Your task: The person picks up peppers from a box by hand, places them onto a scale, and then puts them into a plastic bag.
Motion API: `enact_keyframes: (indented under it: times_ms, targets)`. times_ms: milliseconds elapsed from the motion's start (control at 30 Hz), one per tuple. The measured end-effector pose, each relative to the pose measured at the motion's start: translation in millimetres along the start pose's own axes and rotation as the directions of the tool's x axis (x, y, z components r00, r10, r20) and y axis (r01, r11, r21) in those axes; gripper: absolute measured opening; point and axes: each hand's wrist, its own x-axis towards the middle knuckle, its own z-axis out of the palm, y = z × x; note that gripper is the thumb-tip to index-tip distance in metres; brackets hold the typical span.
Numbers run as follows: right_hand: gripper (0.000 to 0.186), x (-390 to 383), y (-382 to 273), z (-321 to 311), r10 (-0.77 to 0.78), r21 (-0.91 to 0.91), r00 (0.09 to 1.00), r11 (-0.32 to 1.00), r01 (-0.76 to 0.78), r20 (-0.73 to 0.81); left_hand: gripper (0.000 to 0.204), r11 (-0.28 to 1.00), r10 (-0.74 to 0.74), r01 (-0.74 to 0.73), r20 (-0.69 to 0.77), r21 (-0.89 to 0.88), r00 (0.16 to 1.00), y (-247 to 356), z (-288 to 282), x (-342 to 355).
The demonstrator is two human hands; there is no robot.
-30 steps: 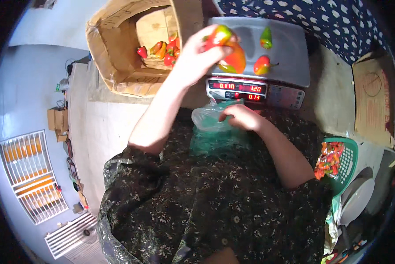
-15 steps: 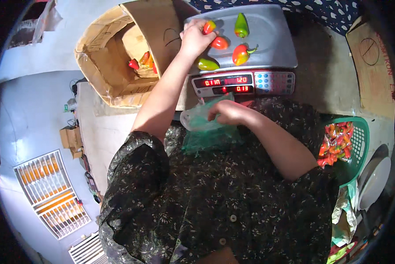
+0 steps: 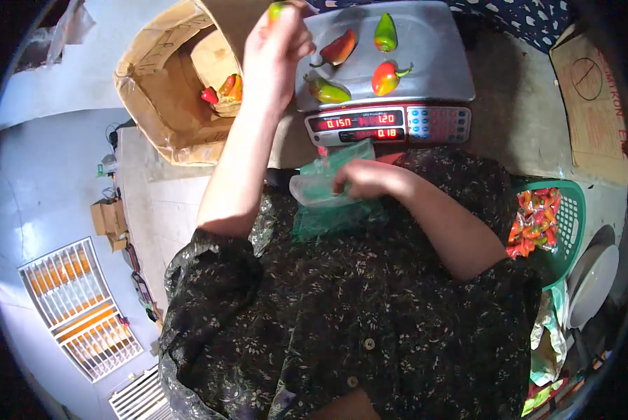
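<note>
A glossy green-and-yellow pepper [image 3: 276, 10] pokes from the left hand [image 3: 280, 52], fingers curled closed, hiding most of it, between the brown cardboard box [image 3: 140, 98] and flat grey scale [image 3: 429, 59]. Nearer, the right hand [image 3: 366, 179], half-curled, grips a filmy green-and-clear plastic bag [image 3: 328, 220]; its fingertips are hard to see.

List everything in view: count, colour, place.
Scale: one, grey, top centre
Scale peppers: four, red, green, on top
Held pepper: one, greenish, top edge
Open box: one, brown, upper left
Box peppers: several, red, orange, inside
Bag: one, green, below scale
Basket: one, green, right
Basket peppers: many, mostly red, inside
Cloth: one, spotted dark, top
Cardboard: one, brown, right
Dishes: unclear, white, right
Window: one, white, orange, left
Shirt: one, dark, bottom
Left hand: one, bare, around pepper
Right hand: one, bare, at bag
</note>
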Motion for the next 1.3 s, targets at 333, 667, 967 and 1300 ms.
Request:
enact_keyframes:
  times_ms: [333, 667, 967, 1300]
  targets:
    - [0.044, 3, 8, 5, -0.072, -0.068, 0.997, 0.995, 0.071, -0.014, 0.035, 0.962, 0.132, -0.133, 0.022, 0.239, 0.991, 15, -7, -17]
    - [0.043, 1, 2, 5, -0.040, -0.086, 0.999, 0.996, 0.037, -0.034, 0.036, 0.026, 0.299, -0.141, 0.127, 0.990, 0.946, -88, -55, 30]
    - [0.043, -3, -18, -20, 0.024, 0.066, 0.888, 0.998, 0.008, -0.460, 0.040, 0.059, -0.074, -0.305, 0.309, 0.951, 0.948, -98, -63, 39]
    - [0.034, -21, -41, -17, -0.044, 0.269, 0.704, 0.906, 0.327, -0.709, 0.058, 0.870, -0.489, 0.453, 0.445, 0.194, 0.750, -17, -26, -91]
